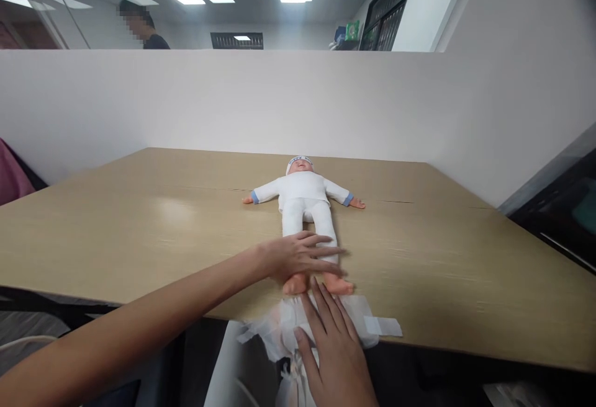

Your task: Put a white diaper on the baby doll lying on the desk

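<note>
A baby doll [303,190] in a white top, white trousers and a white cap lies face up on the table, arms spread, bare feet toward me. Across its lower legs reaches my left hand [305,254], fingers apart and slightly blurred, touching or just above them. Below the feet, at the table's near edge, a thin white diaper [361,317] is spread with a tab out to the right. My right hand [333,342] lies over it with fingers stretched out, fingertips close to the doll's feet. Part of the diaper is hidden under that hand.
The wooden table [186,239] meets a low white wall [223,103] at the back. Beyond the wall is a person [156,38]. A dark object [563,208] stands at the right, and a pink cloth [13,174] at the left edge.
</note>
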Motion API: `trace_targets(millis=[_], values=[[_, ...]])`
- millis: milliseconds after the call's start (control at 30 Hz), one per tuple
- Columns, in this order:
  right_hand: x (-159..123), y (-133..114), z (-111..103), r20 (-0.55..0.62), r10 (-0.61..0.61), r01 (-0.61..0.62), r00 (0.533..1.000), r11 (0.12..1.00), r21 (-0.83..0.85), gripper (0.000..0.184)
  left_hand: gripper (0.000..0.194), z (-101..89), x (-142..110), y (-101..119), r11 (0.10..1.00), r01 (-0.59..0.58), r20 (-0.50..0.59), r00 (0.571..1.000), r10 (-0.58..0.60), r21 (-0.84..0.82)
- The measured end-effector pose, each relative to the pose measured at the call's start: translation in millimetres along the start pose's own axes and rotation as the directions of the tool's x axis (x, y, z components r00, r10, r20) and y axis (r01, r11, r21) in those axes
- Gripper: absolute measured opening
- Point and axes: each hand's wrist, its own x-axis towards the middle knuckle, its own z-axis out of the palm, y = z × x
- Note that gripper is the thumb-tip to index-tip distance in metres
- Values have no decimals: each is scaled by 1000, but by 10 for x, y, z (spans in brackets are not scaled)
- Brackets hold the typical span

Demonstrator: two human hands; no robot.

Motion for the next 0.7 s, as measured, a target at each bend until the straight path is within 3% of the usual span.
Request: trace_targets(millis=[100, 200, 367, 467, 567, 700], values=[[-22, 63, 81, -41, -52, 51, 998, 998, -24, 81, 62, 47, 111, -54, 997, -76, -103, 992, 73, -21], [-25, 152, 133, -49, -118, 115, 992, 991, -62, 84, 36, 96, 217, -136, 988, -147, -211, 965, 156, 54], [43, 283, 140, 24, -202, 203, 979, 971, -124, 84, 32, -84, 288, -263, 982, -175, -229, 955, 189, 76], [102, 329, 147, 58, -220, 226, 974, 966, -127, 87, 34, -340, 269, -342, 981, -143, -269, 958, 104, -130], [191, 365, 143, 82, -255, 264, 964, 953, -150, 89, 31, -620, 239, -440, 924, -148, -338, 941, 21, -354], [372, 405, 105, 132, -289, 306, 948, 942, -137, 84, 29, -929, 204, -589, 858, -110, -378, 920, -103, -502]])
